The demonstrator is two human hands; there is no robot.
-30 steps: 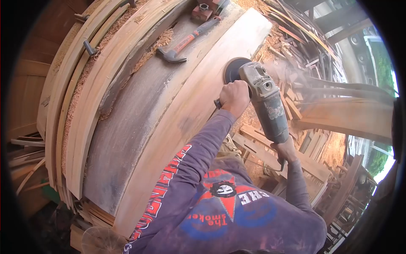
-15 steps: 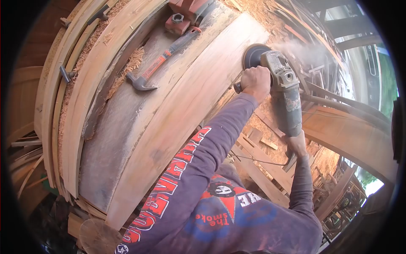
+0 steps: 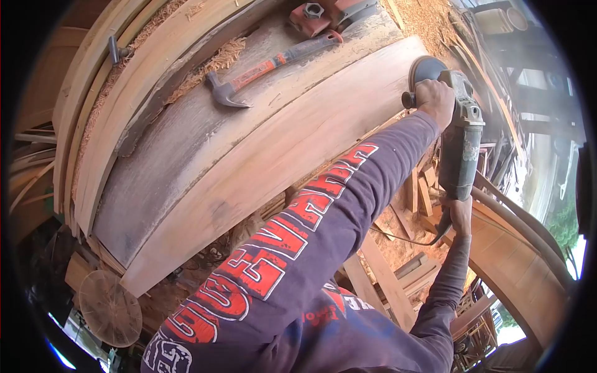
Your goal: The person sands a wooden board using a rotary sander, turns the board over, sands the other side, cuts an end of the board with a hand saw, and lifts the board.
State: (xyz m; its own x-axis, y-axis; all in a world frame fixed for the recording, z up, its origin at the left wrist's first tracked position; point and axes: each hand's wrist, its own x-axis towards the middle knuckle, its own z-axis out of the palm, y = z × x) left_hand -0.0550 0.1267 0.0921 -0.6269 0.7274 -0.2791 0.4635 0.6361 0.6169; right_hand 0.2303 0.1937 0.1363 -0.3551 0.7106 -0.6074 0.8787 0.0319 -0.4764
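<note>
Pale plank (image 3: pixel 280 161), 2 arms (image 3: pixel 323 205) extended forward, left hand (image 3: pixel 434 99) gripping grinder (image 3: pixel 459 149) near disc (image 3: pixel 424 69), right hand (image 3: pixel 461 214) round its rear.

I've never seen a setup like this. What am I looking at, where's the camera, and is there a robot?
There's no robot here: a person is working with two bare hands. The camera is worn on the person's head, looking forward and down, so you see roughly what they would see.

The left hand grips the front of a power grinder near its round disc; the right hand holds the rear end. The disc is at the far end of a pale board.

On the darker board beside it lie a hammer and a red tool, partly cut off by the picture's edge.
</note>
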